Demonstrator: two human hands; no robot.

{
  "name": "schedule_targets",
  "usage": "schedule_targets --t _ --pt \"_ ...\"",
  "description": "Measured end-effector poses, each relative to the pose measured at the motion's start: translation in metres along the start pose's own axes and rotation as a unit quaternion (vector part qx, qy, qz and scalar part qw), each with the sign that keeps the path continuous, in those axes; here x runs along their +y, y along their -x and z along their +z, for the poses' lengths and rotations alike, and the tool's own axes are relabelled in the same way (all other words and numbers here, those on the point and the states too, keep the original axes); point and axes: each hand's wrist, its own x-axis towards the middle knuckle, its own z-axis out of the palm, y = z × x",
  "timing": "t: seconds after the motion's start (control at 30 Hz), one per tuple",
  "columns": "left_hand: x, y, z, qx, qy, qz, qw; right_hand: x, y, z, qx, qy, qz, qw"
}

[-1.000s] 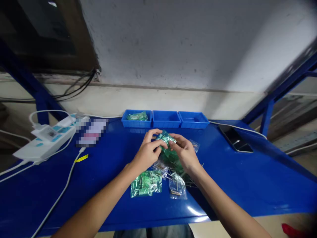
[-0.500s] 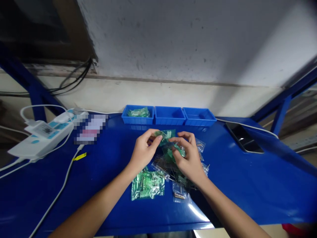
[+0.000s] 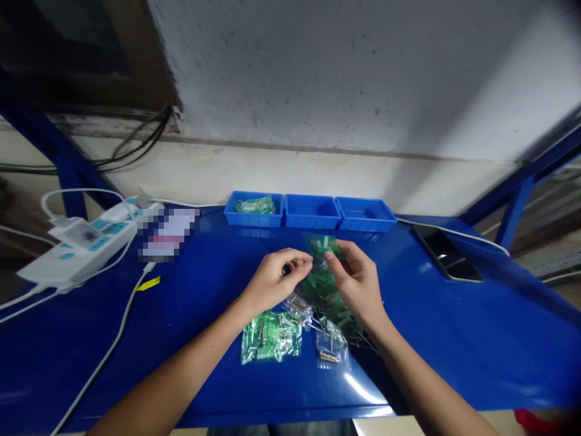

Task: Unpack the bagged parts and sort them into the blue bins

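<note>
My right hand pinches a small green plastic bag with pale pieces inside, held above the pile. Just left of it, my left hand has thumb and fingertips pressed together near the bag's lower corner; whatever lies between them is too small to make out. Beneath both hands spreads a heap of green bags, partly hidden by the right hand. Clear bags holding thin metal parts lie at its near side. A flat stack of green bags rests below my left wrist.
Three blue bins stand along the wall; the left bin contains green bags, beside a middle bin and a right bin. A white power strip with cables is at left, a dark phone at right.
The green bag has passed from my left fingertips into my right hand, slightly farther right. My left hand has moved a little right and down, its fingers still pinched.
</note>
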Motion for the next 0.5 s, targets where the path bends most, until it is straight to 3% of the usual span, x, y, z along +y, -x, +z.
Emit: schedule_targets --t 0.1,0.23,0.37,0.43,0.5 --pt "-0.0009 -0.0025 -0.0012 0.011 0.155 -0.106 0.982 -0.0007 0.0002 -0.0032 -0.007 0.069 -0.093 0.993" --pt "-0.0014 -0.004 -0.0006 0.063 0.213 -0.141 0.965 -0.0034 0.0019 -0.0044 -0.044 0.137 -0.176 0.974" --pt "0.0029 -0.0011 0.0002 0.153 0.079 -0.035 0.984 -0.0015 0.0027 -0.0025 -0.02 0.151 -0.151 0.977" --pt "0.0047 0.0012 0.0005 0.198 -0.009 0.059 0.978 0.0001 0.0011 -0.0021 -0.007 0.133 -0.106 0.985" --pt "0.0049 0.0033 0.0014 0.209 -0.092 0.151 0.962 0.0012 -0.001 -0.0021 -0.014 0.089 -0.046 0.995"
